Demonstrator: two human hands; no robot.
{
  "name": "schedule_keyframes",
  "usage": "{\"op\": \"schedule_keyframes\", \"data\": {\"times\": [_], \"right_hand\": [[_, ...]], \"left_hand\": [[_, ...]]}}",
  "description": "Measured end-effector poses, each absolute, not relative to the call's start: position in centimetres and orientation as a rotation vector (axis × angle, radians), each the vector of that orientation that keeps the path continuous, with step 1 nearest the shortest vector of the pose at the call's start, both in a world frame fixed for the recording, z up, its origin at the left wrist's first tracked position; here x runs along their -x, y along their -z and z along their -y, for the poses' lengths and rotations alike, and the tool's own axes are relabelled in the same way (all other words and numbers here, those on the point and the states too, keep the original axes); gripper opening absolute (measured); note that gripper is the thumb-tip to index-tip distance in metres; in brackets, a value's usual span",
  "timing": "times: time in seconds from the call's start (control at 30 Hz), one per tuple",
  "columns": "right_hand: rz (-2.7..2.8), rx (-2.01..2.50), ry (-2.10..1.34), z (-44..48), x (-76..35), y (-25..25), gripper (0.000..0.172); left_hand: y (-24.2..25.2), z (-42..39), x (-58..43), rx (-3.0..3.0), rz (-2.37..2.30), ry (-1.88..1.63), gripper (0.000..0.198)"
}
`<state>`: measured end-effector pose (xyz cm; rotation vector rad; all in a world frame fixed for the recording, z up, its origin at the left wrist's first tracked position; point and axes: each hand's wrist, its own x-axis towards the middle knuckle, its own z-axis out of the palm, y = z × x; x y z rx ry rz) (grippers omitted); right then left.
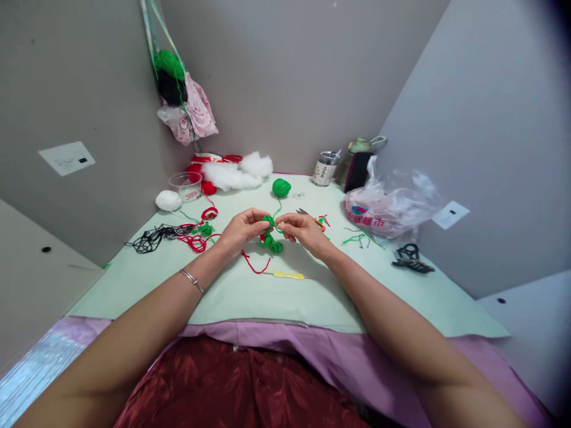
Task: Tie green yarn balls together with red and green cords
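Forearms converging, left hand [241, 229], right hand [304, 230], both pinching

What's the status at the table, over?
Status: left hand and right hand both pinch green crochet piece. Its strand runs back to green yarn ball. Nearer, yellow hook lies untouched.

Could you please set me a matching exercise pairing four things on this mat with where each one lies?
1. green crochet piece
2. green yarn ball
3. yellow hook
4. black hair clip

A. by the right edge of the mat
B. pinched between the left hand and the right hand
C. nearer the person than the hands
D. beyond the hands, towards the back

Pairs: 1-B, 2-D, 3-C, 4-A.
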<state>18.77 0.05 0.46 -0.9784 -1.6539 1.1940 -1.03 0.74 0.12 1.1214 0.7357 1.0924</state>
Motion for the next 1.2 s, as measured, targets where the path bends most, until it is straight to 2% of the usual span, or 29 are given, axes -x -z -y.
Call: {"op": "schedule_keyframes", "data": {"times": [0.23, 0.5, 0.67, 0.77, 0.97, 1.13, 1.2], "right_hand": [[1.552, 0.913, -1.312, 0.2, -18.2, 0.0, 0.033], [1.634, 0.987, -1.045, 0.8, -17.1, -0.5, 0.028], [1.696, 1.028, -1.139, 0.7, -17.3, -0.6, 0.02], [1.702, 1.016, -1.187, 0.9, -17.4, -0.7, 0.025], [1.697, 1.012, -1.225, 1.2, -17.4, -1.1, 0.033], [1.708, 1.043, -1.106, 0.7, -18.4, -1.5, 0.028], [1.615, 1.019, -1.171, 0.5, -18.5, -1.3, 0.028]], "left_hand": [[0.3, -1.0, 1.1, -1.051, -0.667, -1.075, 0.037], [0.6, -0.9, 0.9, -1.137, -0.735, -1.109, 0.036], [0.1, -0.8, 0.9, -1.121, -0.779, -1.139, 0.042], [0.1, -0.8, 0.8, -1.145, -0.794, -1.172, 0.04], [0.7, -0.9, 0.6, -1.202, -0.773, -1.01, 0.037], [0.3, -0.9, 0.9, -1.186, -0.753, -0.907, 0.037], [0.1, -0.7, 0.9, -1.188, -0.742, -0.871, 0.037]]}}
